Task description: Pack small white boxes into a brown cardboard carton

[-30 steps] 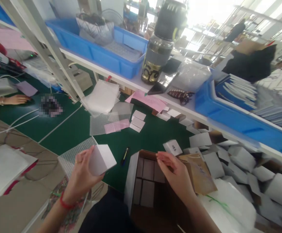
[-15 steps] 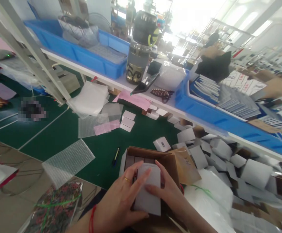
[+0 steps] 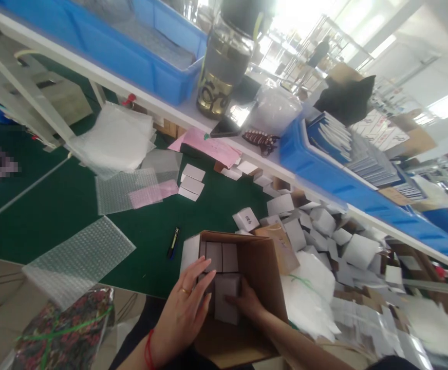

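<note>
An open brown cardboard carton (image 3: 260, 264) stands in front of me with several small white boxes (image 3: 224, 255) packed along its far side. My right hand (image 3: 250, 300) reaches down inside it. Its thumb and fingers grip a white box (image 3: 226, 303), which sits low in the carton, close to the packed ones. At the carton's left wall, my left hand (image 3: 187, 295) has its fingers stretched out and apart, holding nothing. Those fingers hide part of the carton's left side.
A pen (image 3: 173, 242) and bubble wrap sheets (image 3: 79, 262) lie left on the green table. Loose white boxes (image 3: 322, 221) heap up at right, beside a white plastic bag (image 3: 309, 293). Above runs a shelf with blue bins (image 3: 178, 82) and a bottle (image 3: 224, 67).
The white box has gone from above the carton down into it with my right hand. My left hand has come off the box, leftward. The camera view has shifted.
</note>
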A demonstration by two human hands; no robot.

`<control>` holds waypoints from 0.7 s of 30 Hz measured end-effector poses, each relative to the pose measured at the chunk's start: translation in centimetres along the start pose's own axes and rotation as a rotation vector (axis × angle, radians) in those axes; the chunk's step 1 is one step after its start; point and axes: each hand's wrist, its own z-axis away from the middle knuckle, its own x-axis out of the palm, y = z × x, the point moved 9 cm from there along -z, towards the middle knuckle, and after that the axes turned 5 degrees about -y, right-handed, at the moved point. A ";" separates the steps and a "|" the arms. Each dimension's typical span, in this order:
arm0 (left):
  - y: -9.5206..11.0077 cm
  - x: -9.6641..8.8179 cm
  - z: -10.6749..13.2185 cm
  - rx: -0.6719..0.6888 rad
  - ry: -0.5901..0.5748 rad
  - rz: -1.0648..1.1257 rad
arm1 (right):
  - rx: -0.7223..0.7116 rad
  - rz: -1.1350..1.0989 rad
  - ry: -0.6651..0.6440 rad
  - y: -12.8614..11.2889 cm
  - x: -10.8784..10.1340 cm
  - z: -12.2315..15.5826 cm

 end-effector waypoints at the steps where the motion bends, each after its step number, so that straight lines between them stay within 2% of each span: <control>1: -0.1 -0.1 0.0 0.006 0.001 0.018 | 0.020 0.051 -0.039 0.0 -0.1 0.1; 3: -0.4 -0.1 -0.1 0.023 -0.005 0.058 | 0.057 0.162 -0.079 -0.5 -0.7 0.5; 5: -0.5 -0.2 -0.1 0.046 -0.015 0.088 | 0.071 0.248 -0.032 -1.7 -1.5 0.9; 7: -0.6 -0.2 0.0 0.067 -0.025 0.103 | 0.004 0.473 0.030 -4.0 -1.3 1.3; 10: -0.9 -0.3 0.2 0.089 -0.025 0.109 | -0.147 0.979 -0.018 -6.6 2.5 2.1; 12: -1.0 -0.3 0.3 0.104 -0.029 0.118 | -0.197 1.189 -0.091 -6.8 5.2 2.4; 14: -1.0 -0.3 0.4 0.118 -0.048 0.128 | -0.196 1.262 -0.088 -6.8 6.0 2.3; 16: -1.1 -0.1 0.4 0.123 -0.073 0.138 | -0.186 1.275 -0.097 -6.7 5.5 2.1; 21: -1.2 -0.1 0.4 0.137 -0.102 0.148 | -0.270 1.239 -0.332 -6.8 3.9 2.3</control>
